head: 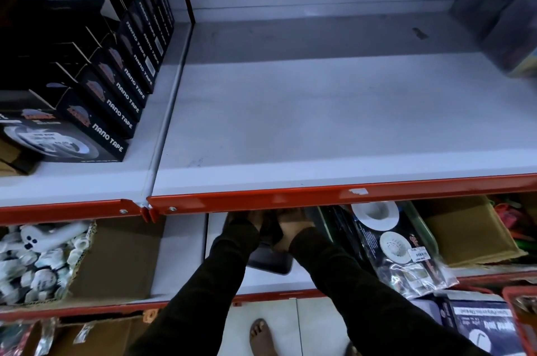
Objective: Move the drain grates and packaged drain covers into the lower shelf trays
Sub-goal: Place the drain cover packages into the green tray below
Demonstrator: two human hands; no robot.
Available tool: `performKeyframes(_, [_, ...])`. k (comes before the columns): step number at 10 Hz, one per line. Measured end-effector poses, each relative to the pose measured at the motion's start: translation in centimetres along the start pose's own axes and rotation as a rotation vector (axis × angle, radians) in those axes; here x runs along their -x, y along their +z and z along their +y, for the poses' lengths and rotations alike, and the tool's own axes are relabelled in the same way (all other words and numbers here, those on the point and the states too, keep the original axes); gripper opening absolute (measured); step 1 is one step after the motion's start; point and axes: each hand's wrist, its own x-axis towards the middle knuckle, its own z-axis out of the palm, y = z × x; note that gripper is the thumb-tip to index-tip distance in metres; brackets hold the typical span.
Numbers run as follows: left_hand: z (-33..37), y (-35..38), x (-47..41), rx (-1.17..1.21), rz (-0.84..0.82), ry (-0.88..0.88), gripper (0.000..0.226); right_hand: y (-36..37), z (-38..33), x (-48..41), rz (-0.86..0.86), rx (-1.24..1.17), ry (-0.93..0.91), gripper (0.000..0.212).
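Both hands, left hand (245, 222) and right hand (293, 225), reach under the red shelf edge (290, 198) onto a dark tray (270, 262); whether their fingers grip cannot be told. Packaged drain covers (398, 248) lie just right. The upper shelf (319, 123) is bare.

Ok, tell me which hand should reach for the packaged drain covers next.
Probably the right hand. The packaged drain covers lie just to its right on the lower shelf, while the left hand sits farther away and would have to cross over. Both hands are on a dark item under the shelf edge.
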Motion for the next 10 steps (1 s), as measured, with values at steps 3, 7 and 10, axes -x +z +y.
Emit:
performKeyframes(3, [12.1,8.1,10.9,-0.037,-0.029,0.040,0.049,-2.5,17.9,8.4,0.440,-0.219,0.380,0.044])
performKeyframes(7, [14.7,16.9,11.6,0.418,0.091,-0.130,0.056,-1.3,24.3,7.4,0.212,-0.510,0.251,0.067])
performKeyframes(10, [15.1,17.5,10.4,0.339,0.220,-0.193,0.063,-0.7,24.6,5.9,0.320,-0.514,0.175,0.086])
